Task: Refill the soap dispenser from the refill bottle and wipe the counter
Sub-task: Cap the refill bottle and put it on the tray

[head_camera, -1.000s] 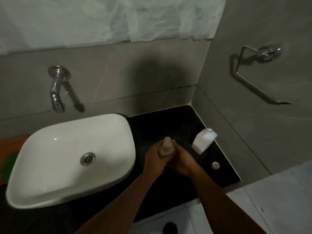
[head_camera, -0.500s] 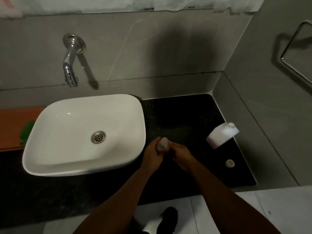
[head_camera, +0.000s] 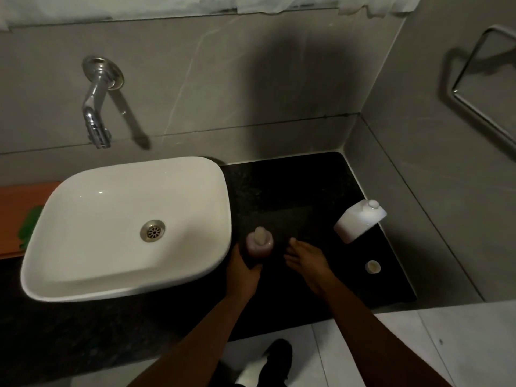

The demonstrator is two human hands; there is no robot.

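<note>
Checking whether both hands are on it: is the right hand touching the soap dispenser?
Apart. The head view shows dark counter between the open right hand and the soap dispenser; only the left hand holds it.

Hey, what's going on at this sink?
A person stands at a dark counter beside a white basin. The left hand grips a pinkish soap dispenser near its base; the right hand is open beside it, touching nothing. A white refill bottle and a small loose cap sit to the right.
</note>
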